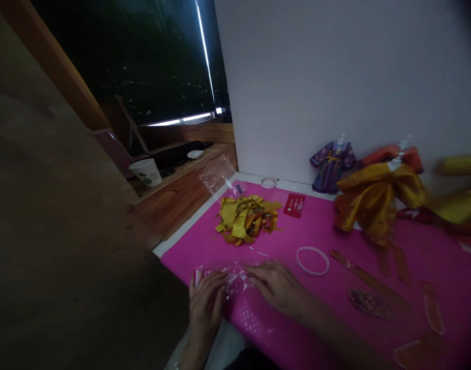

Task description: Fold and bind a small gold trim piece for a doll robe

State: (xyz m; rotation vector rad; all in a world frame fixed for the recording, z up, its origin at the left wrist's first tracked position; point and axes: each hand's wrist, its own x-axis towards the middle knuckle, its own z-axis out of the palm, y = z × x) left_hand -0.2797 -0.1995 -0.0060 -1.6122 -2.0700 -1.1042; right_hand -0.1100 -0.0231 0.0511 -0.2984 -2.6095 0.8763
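Observation:
A crinkled clear plastic bag [237, 277] with small white bits lies at the near edge of the pink-covered table [281, 252]. My left hand [206, 303] holds its left side, fingers curled over the plastic. From the right, my right hand [277, 285] reaches across the table; its index finger is stretched out and touches the bag, with the thumb apart below. Just beyond the hands, a pile of gold fabric scraps [246, 218] sits on the pink cover. Two thin white slivers lie between the pile and my right hand.
Right of my hands are a white ring [313, 260], a brown strip [366, 277] and a patterned oval piece [370, 304]. Farther back are a red card [294, 205], a tape roll [268, 182], a purple robe [331, 164] and a gold garment [377, 198]. A paper cup [146, 172] stands on the left ledge.

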